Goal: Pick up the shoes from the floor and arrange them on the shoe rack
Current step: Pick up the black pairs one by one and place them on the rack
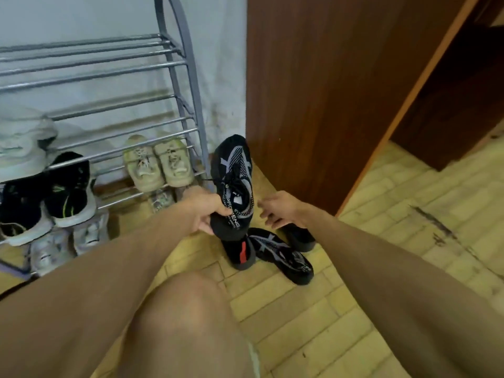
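Yellowish tiled floor [354, 282], grey metal shoe rack [174, 77] by the wall. Left hand [207, 208] grips a black sneaker [234, 181] by its heel, off the floor beside the rack. Right hand [281, 208] hovers nearby, fingers loosely spread, holding nothing.

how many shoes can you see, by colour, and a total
Black with grey pattern: 2, one in the left hand as the held shoe, one on the floor
Other black, floor: 2, one with a red stripe, one under the right hand
Beige, rack: 2
Black with white soles, rack: 2
Pale or white: at least 3, some blurred
Total: at least 11
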